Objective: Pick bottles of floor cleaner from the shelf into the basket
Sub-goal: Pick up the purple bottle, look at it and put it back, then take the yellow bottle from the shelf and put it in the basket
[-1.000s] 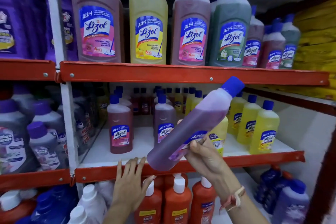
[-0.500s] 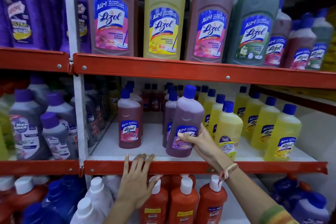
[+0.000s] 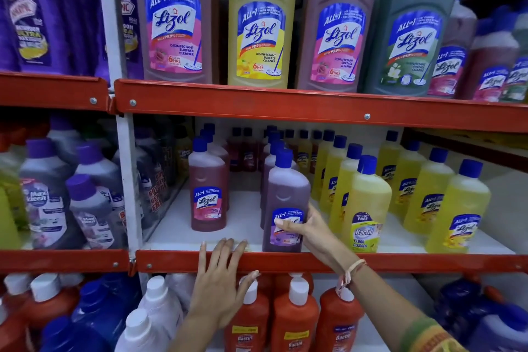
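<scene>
A purple floor cleaner bottle (image 3: 285,194) with a blue cap stands upright at the front of the middle shelf (image 3: 285,261). My right hand (image 3: 307,227) is wrapped around its lower label. My left hand (image 3: 221,280) lies flat, fingers spread, on the red front rail of that shelf, holding nothing. A pink floor cleaner bottle (image 3: 208,188) stands to the left of the purple one. Several yellow bottles (image 3: 368,203) stand in rows to its right. No basket is in view.
Large floor cleaner bottles (image 3: 261,20) fill the top shelf. Orange bottles with white caps (image 3: 294,320) and white and blue bottles (image 3: 154,314) crowd the bottom shelf under my hands. Grey bottles with purple caps (image 3: 45,194) fill the left bay behind a white upright (image 3: 125,180).
The purple bottle was tilted in the air in my right hand a second ago; now it stands upright on the middle shelf, still gripped. The view has moved closer.
</scene>
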`<control>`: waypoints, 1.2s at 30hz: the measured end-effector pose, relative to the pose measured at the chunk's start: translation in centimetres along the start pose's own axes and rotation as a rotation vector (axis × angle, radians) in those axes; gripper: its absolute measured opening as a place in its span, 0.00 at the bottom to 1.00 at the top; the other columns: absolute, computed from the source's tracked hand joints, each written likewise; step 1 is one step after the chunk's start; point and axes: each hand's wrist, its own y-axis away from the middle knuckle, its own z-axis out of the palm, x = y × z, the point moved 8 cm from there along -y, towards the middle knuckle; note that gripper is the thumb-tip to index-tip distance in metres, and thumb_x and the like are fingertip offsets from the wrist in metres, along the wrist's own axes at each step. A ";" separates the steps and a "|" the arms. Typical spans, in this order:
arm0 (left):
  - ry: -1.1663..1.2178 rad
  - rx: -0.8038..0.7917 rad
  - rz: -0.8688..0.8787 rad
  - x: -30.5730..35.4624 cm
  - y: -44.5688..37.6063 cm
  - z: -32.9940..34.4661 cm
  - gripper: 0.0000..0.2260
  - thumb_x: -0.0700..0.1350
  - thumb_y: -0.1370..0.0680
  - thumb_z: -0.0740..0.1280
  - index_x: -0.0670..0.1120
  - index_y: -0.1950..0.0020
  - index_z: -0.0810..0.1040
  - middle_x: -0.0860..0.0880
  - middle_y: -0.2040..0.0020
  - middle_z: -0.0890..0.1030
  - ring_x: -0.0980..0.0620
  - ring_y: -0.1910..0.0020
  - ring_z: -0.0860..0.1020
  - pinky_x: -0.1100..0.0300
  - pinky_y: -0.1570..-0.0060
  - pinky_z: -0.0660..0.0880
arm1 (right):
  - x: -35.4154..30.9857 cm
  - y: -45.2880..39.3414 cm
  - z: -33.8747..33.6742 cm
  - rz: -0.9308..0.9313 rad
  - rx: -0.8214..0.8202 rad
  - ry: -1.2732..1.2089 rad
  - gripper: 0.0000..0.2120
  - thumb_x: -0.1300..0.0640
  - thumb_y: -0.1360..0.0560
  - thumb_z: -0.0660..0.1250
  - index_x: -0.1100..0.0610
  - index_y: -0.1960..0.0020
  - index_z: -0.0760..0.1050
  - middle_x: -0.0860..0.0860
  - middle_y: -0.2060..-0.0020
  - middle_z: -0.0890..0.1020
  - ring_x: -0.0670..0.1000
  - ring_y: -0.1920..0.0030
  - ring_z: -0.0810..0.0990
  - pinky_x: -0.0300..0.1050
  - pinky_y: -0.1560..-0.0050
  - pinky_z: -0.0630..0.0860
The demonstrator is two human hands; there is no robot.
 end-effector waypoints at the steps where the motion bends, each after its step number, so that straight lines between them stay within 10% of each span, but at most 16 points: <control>1: 0.004 -0.003 -0.004 0.0 0.0 0.0 0.27 0.65 0.23 0.47 0.52 0.30 0.64 0.47 0.34 0.74 0.48 0.32 0.68 0.44 0.30 0.46 | 0.2 0.0 0.1 0.003 -0.006 0.001 0.34 0.59 0.42 0.79 0.53 0.38 0.71 0.57 0.47 0.83 0.58 0.48 0.83 0.58 0.43 0.79; 11: 0.050 0.024 -0.006 0.1 0.5 -0.1 0.26 0.63 0.22 0.46 0.52 0.30 0.63 0.49 0.34 0.74 0.50 0.30 0.65 0.46 0.29 0.46 | 0.9 0.4 -0.7 0.016 0.044 0.134 0.35 0.62 0.37 0.78 0.56 0.35 0.66 0.56 0.43 0.80 0.53 0.47 0.82 0.44 0.51 0.81; 24: 0.424 0.196 0.311 14.0 -1.4 -3.0 0.20 0.52 0.20 0.57 0.49 0.30 0.64 0.54 0.32 0.70 0.62 0.30 0.60 0.59 0.28 0.53 | -10.2 9.2 -13.2 -0.565 0.377 0.426 0.18 0.61 0.31 0.74 0.52 0.44 0.75 0.51 0.55 0.83 0.50 0.53 0.81 0.42 0.54 0.81; 30: 0.236 0.048 0.306 17.2 -3.8 1.8 0.23 0.58 0.19 0.48 0.49 0.28 0.59 0.51 0.28 0.66 0.58 0.28 0.57 0.55 0.27 0.46 | -6.1 6.1 -17.7 -0.275 0.417 0.540 0.44 0.48 0.42 0.81 0.47 0.33 0.62 0.46 0.39 0.72 0.47 0.42 0.73 0.45 0.45 0.74; 36: 0.155 0.055 0.272 17.4 -3.7 3.1 0.25 0.59 0.19 0.46 0.46 0.27 0.60 0.50 0.29 0.68 0.56 0.28 0.59 0.53 0.28 0.44 | -1.6 3.1 -16.9 -0.041 0.172 0.182 0.31 0.58 0.40 0.80 0.60 0.40 0.74 0.56 0.50 0.86 0.49 0.56 0.86 0.38 0.61 0.81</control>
